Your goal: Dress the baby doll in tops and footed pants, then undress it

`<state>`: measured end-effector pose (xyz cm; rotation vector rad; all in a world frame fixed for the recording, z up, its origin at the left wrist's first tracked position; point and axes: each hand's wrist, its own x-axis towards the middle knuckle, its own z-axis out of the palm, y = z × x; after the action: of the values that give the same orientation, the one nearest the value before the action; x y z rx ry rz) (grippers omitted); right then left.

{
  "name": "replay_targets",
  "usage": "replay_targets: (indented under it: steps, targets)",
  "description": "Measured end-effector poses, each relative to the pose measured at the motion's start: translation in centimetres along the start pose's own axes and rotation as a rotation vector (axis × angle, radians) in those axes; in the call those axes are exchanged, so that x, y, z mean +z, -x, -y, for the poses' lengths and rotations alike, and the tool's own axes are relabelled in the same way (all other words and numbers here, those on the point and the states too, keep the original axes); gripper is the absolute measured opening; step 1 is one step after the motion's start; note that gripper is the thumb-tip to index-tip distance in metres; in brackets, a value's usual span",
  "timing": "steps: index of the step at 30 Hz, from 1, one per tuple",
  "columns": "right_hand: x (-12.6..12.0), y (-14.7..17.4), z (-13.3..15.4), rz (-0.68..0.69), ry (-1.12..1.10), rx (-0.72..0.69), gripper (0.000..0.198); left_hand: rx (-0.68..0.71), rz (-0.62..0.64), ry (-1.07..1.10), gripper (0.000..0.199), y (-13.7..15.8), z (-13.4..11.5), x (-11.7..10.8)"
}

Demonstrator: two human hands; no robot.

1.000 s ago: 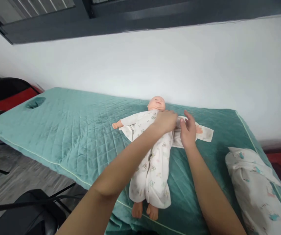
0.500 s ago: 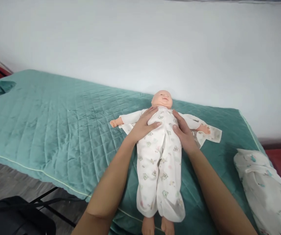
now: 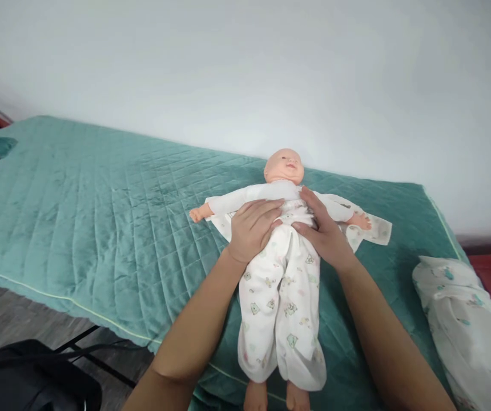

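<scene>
A baby doll (image 3: 283, 166) lies on its back, arms spread, wearing a white long-sleeved top (image 3: 239, 198) and white printed baby trousers (image 3: 288, 291). My left hand (image 3: 256, 225) is closed at the doll's left-of-view waist, its bent fingers and thumb gathering the trousers' upper edge. My right hand (image 3: 325, 231) rests against the other side of the waist. Its fingers and thumb are apart, the thumb lying over the front of the trousers. The fabric at the waist is bunched in folds between both hands. A printed garment (image 3: 378, 229) lies spread under the doll's arms.
A green quilted cover (image 3: 112, 228) lies over the bed against a white wall (image 3: 228, 74). A rolled white printed bundle (image 3: 463, 325) sits at the right edge. At lower left are a black bag-like object (image 3: 35, 374) and a metal leg; red items flank the bed.
The trousers' upper edge has come down from the doll's chest to its waist and is bunched, baring the white top. My left hand moved down and its fingers bent.
</scene>
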<state>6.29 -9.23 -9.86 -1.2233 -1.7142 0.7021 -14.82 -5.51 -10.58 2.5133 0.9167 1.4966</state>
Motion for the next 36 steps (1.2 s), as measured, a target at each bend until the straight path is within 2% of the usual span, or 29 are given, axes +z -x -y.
replay_targets:
  steps: [3,6,11,15,21,26,36]
  targets:
    - [0.2,0.1,0.4,-0.011,0.079,-0.073,0.047,0.075,-0.109,-0.034,0.031,0.6,-0.1,0.2]
    - [0.5,0.1,0.5,-0.052,0.132,-0.148,0.036,0.057,-0.095,-0.037,0.032,0.4,-0.1,0.2]
    - [0.7,0.7,0.3,-0.082,0.141,-0.220,0.037,-0.064,0.083,0.025,0.031,-0.5,0.0,-0.3]
    - [0.8,3.3,0.5,-0.117,0.128,-0.247,0.039,-0.084,0.146,0.049,0.037,-0.1,0.6,-0.8]
    - [1.6,6.8,1.0,-0.114,0.117,-0.223,0.039,-0.136,0.142,0.041,0.038,1.7,0.9,-0.9]
    - [2.0,5.9,0.6,-0.143,0.091,-0.210,0.038,-0.222,0.069,0.024,0.030,2.2,0.9,-0.6]
    - [1.9,4.7,-0.4,-0.135,0.112,-0.229,0.038,-0.201,0.112,-0.158,0.025,2.2,0.9,-0.7]
